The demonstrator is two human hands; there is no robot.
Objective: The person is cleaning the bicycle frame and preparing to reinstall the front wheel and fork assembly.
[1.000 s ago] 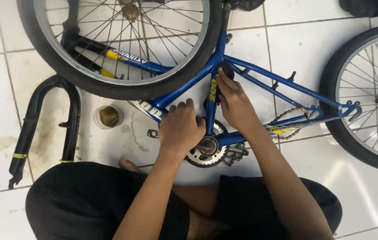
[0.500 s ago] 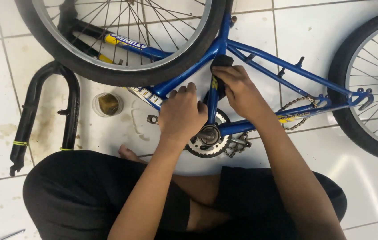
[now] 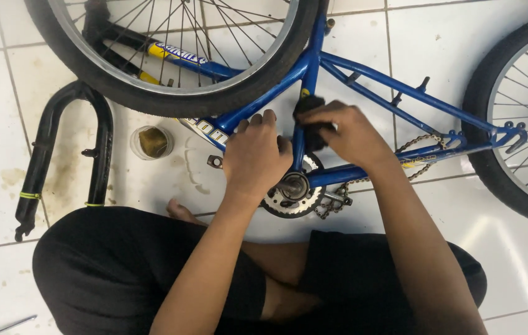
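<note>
blue bike frame (image 3: 394, 84) lying flat, long axis left-right, both hands at crank (image 3: 293, 189)

blue bike frame (image 3: 394, 84) with yellow marks; black tyres (image 3: 171, 102), silver spokes; black fork (image 3: 46, 146); black cloth (image 3: 311, 124); white tiled floor (image 3: 437, 37) with brown stains; amber-filled clear jar (image 3: 151, 142).

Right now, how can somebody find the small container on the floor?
Start at the blue bicycle frame lying on the white tiled floor. Left of the person's left hand stands a black fork. Beside it sits the small round clear jar with brownish contents, the only container there.
</note>
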